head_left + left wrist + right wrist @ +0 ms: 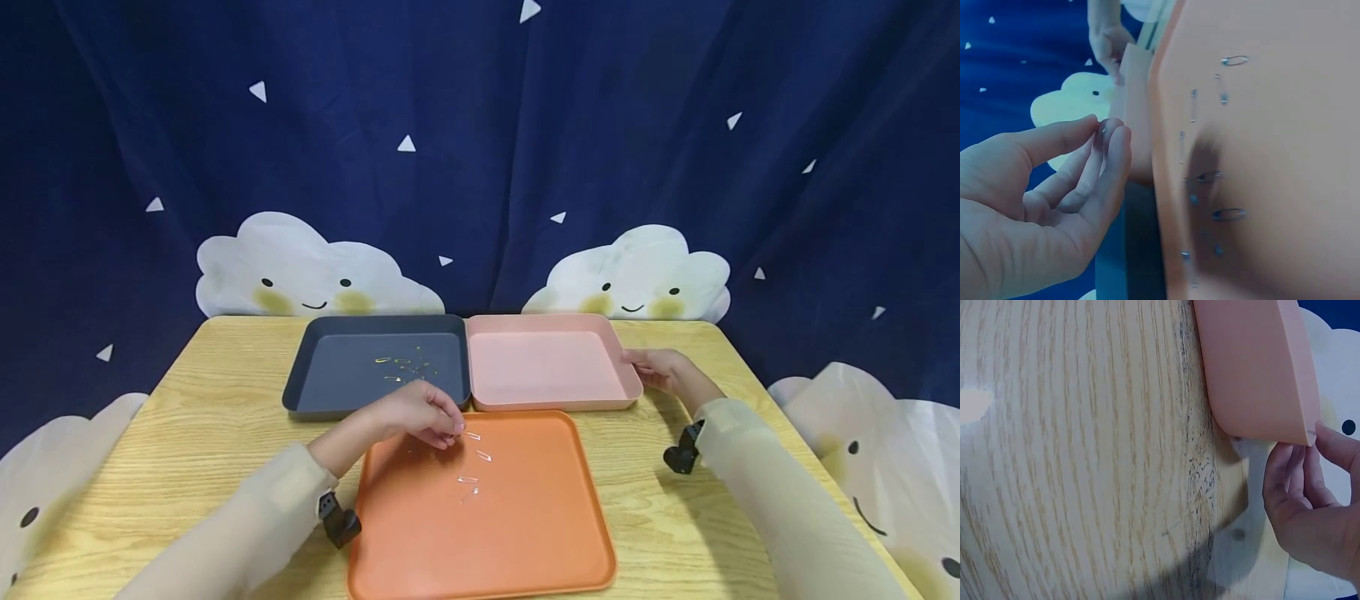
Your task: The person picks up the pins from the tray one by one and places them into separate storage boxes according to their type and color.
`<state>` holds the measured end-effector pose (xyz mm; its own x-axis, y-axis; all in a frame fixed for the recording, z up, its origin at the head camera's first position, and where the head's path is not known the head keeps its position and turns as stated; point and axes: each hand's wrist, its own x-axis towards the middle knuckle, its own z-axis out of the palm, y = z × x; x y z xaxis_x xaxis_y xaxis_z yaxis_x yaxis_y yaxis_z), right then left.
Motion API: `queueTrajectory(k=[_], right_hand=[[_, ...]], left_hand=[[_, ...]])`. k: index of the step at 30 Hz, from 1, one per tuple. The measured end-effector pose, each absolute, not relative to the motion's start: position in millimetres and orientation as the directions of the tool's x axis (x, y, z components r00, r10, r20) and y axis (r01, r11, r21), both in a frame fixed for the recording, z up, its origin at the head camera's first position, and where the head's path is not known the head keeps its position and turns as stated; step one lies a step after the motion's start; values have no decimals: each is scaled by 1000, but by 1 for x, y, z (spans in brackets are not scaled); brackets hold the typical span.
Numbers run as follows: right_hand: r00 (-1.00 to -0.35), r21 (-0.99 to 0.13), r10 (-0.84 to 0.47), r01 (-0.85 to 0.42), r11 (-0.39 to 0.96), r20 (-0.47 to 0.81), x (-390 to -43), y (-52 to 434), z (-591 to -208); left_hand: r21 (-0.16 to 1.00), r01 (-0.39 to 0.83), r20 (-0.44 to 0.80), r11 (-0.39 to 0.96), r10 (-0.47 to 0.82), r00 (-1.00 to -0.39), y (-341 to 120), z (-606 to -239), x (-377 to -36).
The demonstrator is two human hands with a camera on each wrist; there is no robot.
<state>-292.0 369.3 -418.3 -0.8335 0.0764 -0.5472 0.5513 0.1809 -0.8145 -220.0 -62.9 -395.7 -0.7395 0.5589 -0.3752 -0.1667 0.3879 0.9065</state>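
My left hand [422, 414] is above the back edge of an orange tray [525, 533]. In the left wrist view its thumb and fingertips pinch a tiny silvery safety pin [1104, 130], mostly hidden by the fingers. Several silver safety pins [483, 456] lie scattered on the orange tray, some of them under the hand's shadow. My right hand [663, 371] grips the right wall of a pink tray [633, 392]; the right wrist view shows the thumb inside the rim and the fingers outside.
Behind the orange tray a dark grey tray [322, 354] stands to the left of the pink one, side by side. Several gold-coloured pins [402, 361] lie in it. All the trays are on a wooden table [225, 400], with a dark blue curtain [465, 100] behind.
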Motion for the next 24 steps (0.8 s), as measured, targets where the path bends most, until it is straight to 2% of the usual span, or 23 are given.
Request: queueTrajectory(k=[13,24], right_hand=[[-860,-831,104,509,222,-499,-291,371,-420],[-859,-822,163,513,249,-486,-290,365,-421]], left_hand=[[869,-217,-422,445,437,-794,-22,-371,-273],[825,-271,-493,495,396,-775,17,-374,-315]])
